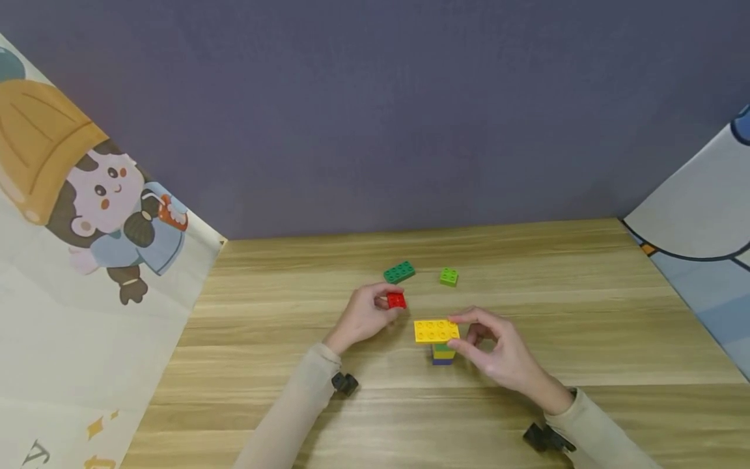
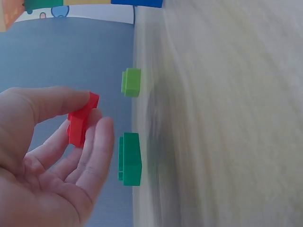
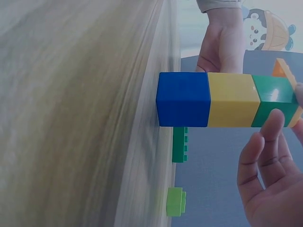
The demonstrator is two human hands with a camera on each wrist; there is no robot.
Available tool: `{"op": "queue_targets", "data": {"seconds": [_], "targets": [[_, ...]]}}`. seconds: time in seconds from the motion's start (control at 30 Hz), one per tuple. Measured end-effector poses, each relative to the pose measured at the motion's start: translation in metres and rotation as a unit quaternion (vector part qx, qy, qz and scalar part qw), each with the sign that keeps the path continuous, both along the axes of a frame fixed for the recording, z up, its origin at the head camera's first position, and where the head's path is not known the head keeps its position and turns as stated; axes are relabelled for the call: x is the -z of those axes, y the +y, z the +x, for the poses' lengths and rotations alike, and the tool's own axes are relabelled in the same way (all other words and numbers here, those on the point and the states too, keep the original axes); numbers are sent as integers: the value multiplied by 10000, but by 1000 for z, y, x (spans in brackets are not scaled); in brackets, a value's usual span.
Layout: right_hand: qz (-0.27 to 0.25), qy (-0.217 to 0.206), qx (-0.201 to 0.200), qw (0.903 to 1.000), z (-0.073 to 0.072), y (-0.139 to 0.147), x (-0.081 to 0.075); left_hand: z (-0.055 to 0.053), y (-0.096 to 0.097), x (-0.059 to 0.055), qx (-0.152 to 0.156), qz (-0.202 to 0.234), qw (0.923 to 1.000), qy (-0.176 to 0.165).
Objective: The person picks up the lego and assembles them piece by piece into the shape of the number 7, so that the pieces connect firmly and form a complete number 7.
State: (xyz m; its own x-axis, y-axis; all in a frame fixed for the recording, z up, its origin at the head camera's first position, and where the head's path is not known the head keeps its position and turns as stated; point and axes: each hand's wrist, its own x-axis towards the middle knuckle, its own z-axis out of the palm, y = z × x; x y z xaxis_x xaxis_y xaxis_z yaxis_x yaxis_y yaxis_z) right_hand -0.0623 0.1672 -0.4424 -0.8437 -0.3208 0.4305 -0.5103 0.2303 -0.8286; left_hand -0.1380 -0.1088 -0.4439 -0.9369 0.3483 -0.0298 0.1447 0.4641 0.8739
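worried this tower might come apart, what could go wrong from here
The tower is just one block wide, so a sideways nudge from the right hand might topple it. The flat yellow block at its top sticks out past it, so pressing down on that overhang could tilt the piece loose. The red block, pinched at a slant in the left hand, could slip and drop.

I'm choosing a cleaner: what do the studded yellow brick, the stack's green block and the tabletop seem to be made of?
Yellow brick: probably hard molded plastic, given its even colour and regular studs.
Green block: likely glossy plastic; a bright highlight shows on its smooth face.
Tabletop: wood or wood-look laminate, with streaky grain and a soft sheen; the pictures don't settle which.
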Motion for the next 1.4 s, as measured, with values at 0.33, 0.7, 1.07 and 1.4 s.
{"op": "queue_targets", "data": {"seconds": [0.33, 0.7, 1.07, 1.4], "targets": [[48, 67, -4, 10000, -1, 0, 0, 4, -4, -2, -13, 630, 9974, -337], [50, 6, -44, 10000, -1, -2, 1, 11, -9, -5, 140, 1553, 9773, -1434], [-119, 163, -80, 9998, 0, -2, 2, 25, -11, -10, 232, 1667, 9727, -1597], [-140, 137, -58, 9998, -1, -2, 1, 38, -7, -25, 556, 1880, 9643, -1781]]}}
